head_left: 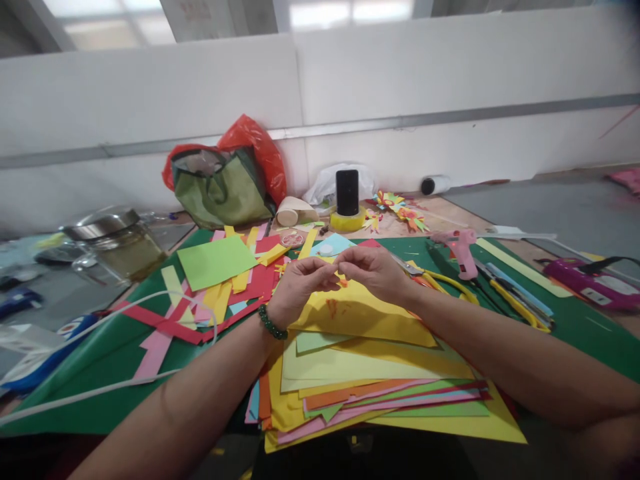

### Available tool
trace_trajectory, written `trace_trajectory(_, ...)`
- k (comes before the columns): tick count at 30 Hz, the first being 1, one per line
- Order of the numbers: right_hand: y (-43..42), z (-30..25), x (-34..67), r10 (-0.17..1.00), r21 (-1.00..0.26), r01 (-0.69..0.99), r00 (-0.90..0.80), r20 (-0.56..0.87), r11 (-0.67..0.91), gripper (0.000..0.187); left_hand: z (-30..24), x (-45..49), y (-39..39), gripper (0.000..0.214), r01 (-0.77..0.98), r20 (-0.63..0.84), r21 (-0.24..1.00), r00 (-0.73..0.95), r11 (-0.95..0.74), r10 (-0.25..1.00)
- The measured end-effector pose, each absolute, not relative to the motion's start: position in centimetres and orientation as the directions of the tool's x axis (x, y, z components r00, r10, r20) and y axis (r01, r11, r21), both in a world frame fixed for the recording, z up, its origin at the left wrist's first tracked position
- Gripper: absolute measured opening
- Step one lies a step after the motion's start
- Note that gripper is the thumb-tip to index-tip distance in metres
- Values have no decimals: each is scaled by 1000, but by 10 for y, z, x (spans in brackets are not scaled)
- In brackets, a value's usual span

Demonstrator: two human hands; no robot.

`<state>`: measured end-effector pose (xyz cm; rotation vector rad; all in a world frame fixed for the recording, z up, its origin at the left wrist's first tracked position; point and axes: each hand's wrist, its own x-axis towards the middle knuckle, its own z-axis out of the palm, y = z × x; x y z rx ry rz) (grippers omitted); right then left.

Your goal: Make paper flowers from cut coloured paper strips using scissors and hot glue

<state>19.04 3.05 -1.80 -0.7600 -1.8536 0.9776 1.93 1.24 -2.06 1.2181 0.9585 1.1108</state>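
My left hand (305, 285), with a green bead bracelet (271, 323) at the wrist, and my right hand (374, 270) meet fingertip to fingertip above a stack of coloured paper (370, 360). Both are closed in a pinch. Whatever lies between the fingertips is too small to make out. Small orange bits show just below the fingers, and orange scraps (336, 307) lie on the yellow top sheet. Yellow-handled scissors (450, 283) lie right of my right hand. Left of my left hand are loose paper strips (165, 323) and a light green sheet (216, 261).
A pink glue gun (463, 253) and a yellow cutter (520, 305) lie on the green mat (90, 380). Behind stand a phone (347, 191) on a yellow tape roll (347, 219), paper flowers (400, 210) and a green bag (215, 190). A glass jar (117, 247) stands left.
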Motion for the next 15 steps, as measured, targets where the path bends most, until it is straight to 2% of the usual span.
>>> trace_trajectory(9, 29, -18, 189, 812, -885, 50, -423, 401, 463, 27, -21, 18, 12, 40, -136, 37, 991, 206, -9, 978)
trace_trajectory(12, 27, -20, 188, 816, -860, 113, -397, 420, 497, 27, -20, 19, 11, 41, -111, 32, 994, 203, -10, 979)
trace_trajectory(15, 26, -20, 188, 780, -768, 233, -396, 485, 597, 22, -20, 20, 11, 42, -108, 18, 994, 198, 3, 980)
